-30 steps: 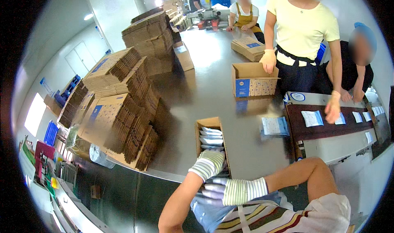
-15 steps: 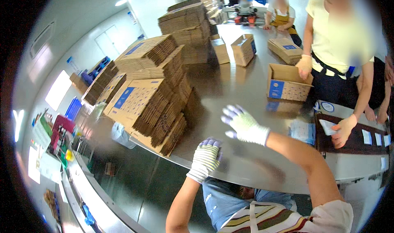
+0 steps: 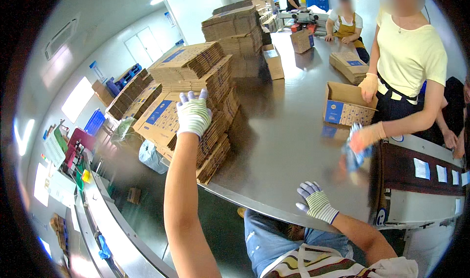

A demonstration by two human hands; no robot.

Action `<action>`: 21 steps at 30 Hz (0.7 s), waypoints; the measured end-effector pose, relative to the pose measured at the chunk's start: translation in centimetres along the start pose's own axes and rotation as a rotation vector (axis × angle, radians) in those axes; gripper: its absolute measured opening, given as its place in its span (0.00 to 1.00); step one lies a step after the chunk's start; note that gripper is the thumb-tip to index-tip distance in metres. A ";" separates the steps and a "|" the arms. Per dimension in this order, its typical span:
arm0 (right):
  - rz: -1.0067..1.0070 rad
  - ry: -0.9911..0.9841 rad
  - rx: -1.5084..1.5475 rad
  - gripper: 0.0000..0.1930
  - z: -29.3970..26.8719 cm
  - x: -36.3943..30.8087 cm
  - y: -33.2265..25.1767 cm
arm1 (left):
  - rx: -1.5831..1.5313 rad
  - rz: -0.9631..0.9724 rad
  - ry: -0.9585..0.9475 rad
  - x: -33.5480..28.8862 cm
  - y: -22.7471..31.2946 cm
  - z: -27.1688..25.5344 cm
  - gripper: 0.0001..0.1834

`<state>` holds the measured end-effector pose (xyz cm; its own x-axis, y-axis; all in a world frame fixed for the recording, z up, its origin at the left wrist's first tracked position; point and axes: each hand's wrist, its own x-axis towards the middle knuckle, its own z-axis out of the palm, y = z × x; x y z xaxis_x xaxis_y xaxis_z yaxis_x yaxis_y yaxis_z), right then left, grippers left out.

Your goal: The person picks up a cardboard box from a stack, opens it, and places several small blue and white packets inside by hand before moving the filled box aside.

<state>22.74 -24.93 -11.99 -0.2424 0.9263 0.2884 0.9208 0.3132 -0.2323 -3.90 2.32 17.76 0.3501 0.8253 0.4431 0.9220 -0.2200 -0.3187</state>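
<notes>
Across the space before you spreads a shiny metal table [image 3: 274, 146]; along its left side stand the stacks of flattened cartons [image 3: 215, 143], brown with blue panels, with a taller stack [image 3: 234, 31] behind the nearer ones; on the right side stands a co-worker in a yellow top [image 3: 411, 53], and toward the far end is a person in mustard overalls [image 3: 346, 27]; at the right a conveyor [image 3: 406, 202] with a dark brown belt [image 3: 399, 168] adjoins the table; near the co-worker an open carton [image 3: 348, 111] stands upright, with a low pile of flat cartons [image 3: 348, 68] behind it; farther off, two upright cartons [image 3: 274, 63] stand apart on the metal; your left hand [image 3: 195, 112], in a striped glove, is over the right part of the front stack's top carton [image 3: 159, 116], fingers spread wide and palm empty, though I cannot tell whether it touches the cardboard; your right hand [image 3: 315, 202], gloved alike, is over the table's near edge, fingers parted, empty too; the co-worker's gloved hand [image 3: 370, 137] holds a blurred blue-and-white packet [image 3: 358, 158] near the open carton; small packets [image 3: 421, 169] lie in a row along the belt.
</notes>
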 end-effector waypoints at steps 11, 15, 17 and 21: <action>0.022 0.067 0.075 0.27 0.0 -0.7 0.1 | 0.047 0.025 -0.216 1.4 -0.1 -0.9 0.29; 0.031 0.061 0.071 0.27 -0.3 -0.4 -0.5 | 0.085 0.115 -0.031 0.1 -0.4 0.1 0.21; 0.038 0.039 0.066 0.27 -0.3 -0.7 -0.8 | 0.103 0.128 0.027 -1.4 -0.4 -0.4 0.19; 0.037 0.026 0.082 0.27 -0.3 -0.3 -0.6 | 0.199 0.123 0.254 -5.4 -1.3 -3.3 0.14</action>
<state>22.37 -25.45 -11.62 -0.1999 0.9321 0.3022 0.9006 0.2963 -0.3181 -6.47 -3.59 18.55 0.5098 0.6377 0.5774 0.8286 -0.1836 -0.5288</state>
